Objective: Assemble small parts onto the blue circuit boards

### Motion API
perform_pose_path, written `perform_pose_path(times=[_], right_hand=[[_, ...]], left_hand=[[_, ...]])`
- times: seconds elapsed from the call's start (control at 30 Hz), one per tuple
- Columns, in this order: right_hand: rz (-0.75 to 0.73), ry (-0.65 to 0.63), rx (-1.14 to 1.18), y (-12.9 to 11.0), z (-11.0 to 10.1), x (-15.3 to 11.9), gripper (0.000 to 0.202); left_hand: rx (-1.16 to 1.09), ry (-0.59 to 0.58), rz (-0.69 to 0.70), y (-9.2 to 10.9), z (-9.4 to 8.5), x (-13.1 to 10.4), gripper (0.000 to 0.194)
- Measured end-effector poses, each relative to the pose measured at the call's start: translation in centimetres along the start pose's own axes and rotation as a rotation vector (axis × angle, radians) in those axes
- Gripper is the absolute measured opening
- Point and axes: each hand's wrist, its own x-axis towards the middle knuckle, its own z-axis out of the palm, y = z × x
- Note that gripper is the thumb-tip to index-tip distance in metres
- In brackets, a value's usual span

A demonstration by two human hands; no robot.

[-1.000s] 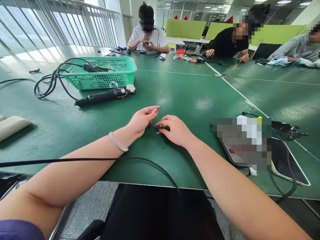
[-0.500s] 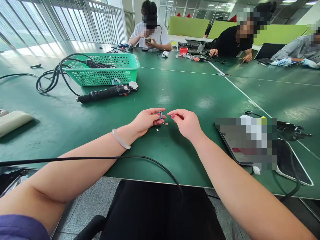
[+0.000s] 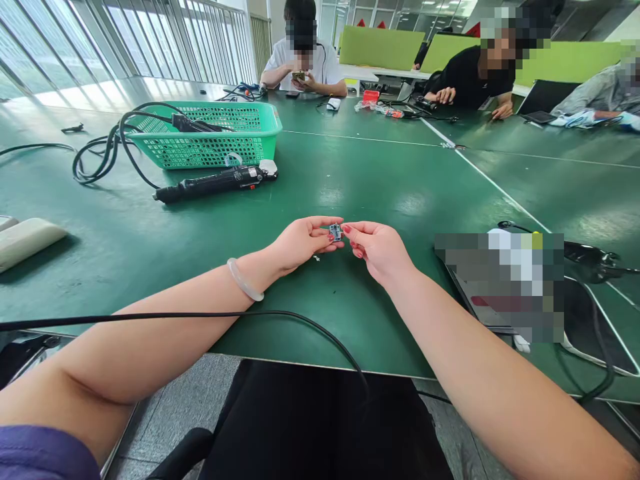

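My left hand is closed, its thumb and fingers pinching a small blue-and-silver circuit board above the green table. My right hand is closed too, with thumb and forefinger pinched together at the board's right edge. Whatever sits between those right fingertips is too small to make out. A tiny pale scrap shows just below my left fingers.
A black electric screwdriver lies before a green basket with cables. A black cable crosses over my left forearm. At right are a dark laptop-like object and a white-edged tablet. Other people sit across the table.
My left hand has shifted slightly right with the circuit board. My right fingertips, apart from it before, now meet its right edge. A small orange-and-white piece below the board is out of sight.
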Motion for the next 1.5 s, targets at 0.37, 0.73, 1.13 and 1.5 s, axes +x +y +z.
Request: perform_pose_path(times=[0.37, 0.73, 1.13, 1.5], right_hand=[[-0.089, 0.067, -0.112, 0.6, 0.6, -0.2, 0.023], [-0.215, 0.047, -0.353, 0.7, 0.4, 0.0, 0.021], [-0.354, -0.005, -0.93, 0.8, -0.4, 0.3, 0.008], [-0.385, -0.046, -1.141, 1.0, -0.2, 0.5, 0.013]], left_hand=[[-0.005, -0.036, 0.051, -0.3, -0.3, 0.2, 0.037], [0.028, -0.041, 0.063, 0.0, -0.3, -0.1, 0.04], [0.047, 0.163, 0.024, 1.1, -0.8, 0.2, 0.02], [0.006, 0.159, -0.032, 0.1, -1.1, 0.9, 0.019]])
